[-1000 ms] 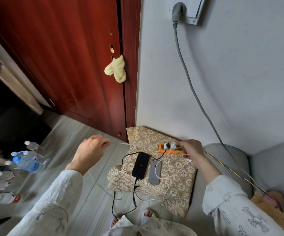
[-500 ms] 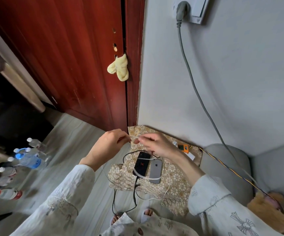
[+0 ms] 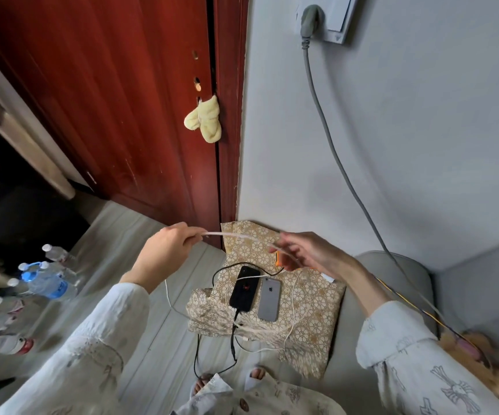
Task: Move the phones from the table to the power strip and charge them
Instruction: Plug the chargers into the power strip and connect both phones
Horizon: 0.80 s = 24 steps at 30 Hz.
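Observation:
A black phone (image 3: pixel 244 289) and a grey phone (image 3: pixel 269 299) lie side by side, backs up, on a beige patterned cloth (image 3: pixel 311 307). A black cable (image 3: pixel 233 339) is plugged into the black phone's near end. A white cable (image 3: pixel 236 235) stretches taut between my hands above the cloth. My left hand (image 3: pixel 164 256) pinches its left end. My right hand (image 3: pixel 308 250) holds it farther right, fingers loosely curled. The orange power strip (image 3: pixel 278 259) is mostly hidden behind my right hand.
A red wooden door (image 3: pixel 122 100) with a yellow cloth (image 3: pixel 204 121) hanging on it stands at left. A grey cord (image 3: pixel 332 151) runs down the wall from a socket. Several water bottles (image 3: pixel 47 280) lie on the floor at left. A grey seat (image 3: pixel 391 265) is at right.
My right hand left the power strip, met my left hand above the phones, and now both have drawn apart, stretching the white cable between them.

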Each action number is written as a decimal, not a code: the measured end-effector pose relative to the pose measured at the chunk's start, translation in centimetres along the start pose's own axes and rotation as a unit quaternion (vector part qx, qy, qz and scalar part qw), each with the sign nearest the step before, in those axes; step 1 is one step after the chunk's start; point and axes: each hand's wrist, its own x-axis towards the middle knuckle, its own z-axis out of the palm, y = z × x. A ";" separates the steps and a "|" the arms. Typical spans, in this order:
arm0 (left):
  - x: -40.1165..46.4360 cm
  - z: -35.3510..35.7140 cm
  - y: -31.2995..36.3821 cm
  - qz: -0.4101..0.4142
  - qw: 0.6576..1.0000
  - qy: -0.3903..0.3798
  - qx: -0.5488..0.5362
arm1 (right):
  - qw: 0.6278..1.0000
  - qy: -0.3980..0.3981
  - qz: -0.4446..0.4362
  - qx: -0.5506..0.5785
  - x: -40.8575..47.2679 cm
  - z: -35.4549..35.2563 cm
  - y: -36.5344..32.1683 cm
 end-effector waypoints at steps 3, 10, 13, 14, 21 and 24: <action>0.3 0.0 2.4 0.070 0.997 0.007 0.015 | 0.998 -0.026 -0.002 -0.061 0.6 2.1 -1.4; 0.3 0.6 3.1 0.056 0.998 0.024 -0.002 | 0.993 -0.031 -0.105 0.041 1.1 3.3 -2.5; -0.4 0.4 0.2 -0.033 0.999 0.013 0.003 | 0.979 -0.045 -0.123 0.156 0.1 0.8 -1.4; -0.7 0.3 -0.5 -0.053 0.999 0.009 0.007 | 0.975 -0.033 -0.125 0.182 -0.2 0.0 -0.9; -0.9 -0.3 -0.1 -0.054 0.998 0.040 0.010 | 0.998 -0.014 -0.009 0.060 -1.0 -0.9 1.6; -0.8 -0.1 1.9 0.029 0.998 0.046 0.014 | 0.997 -0.071 0.019 0.016 -0.3 1.0 0.4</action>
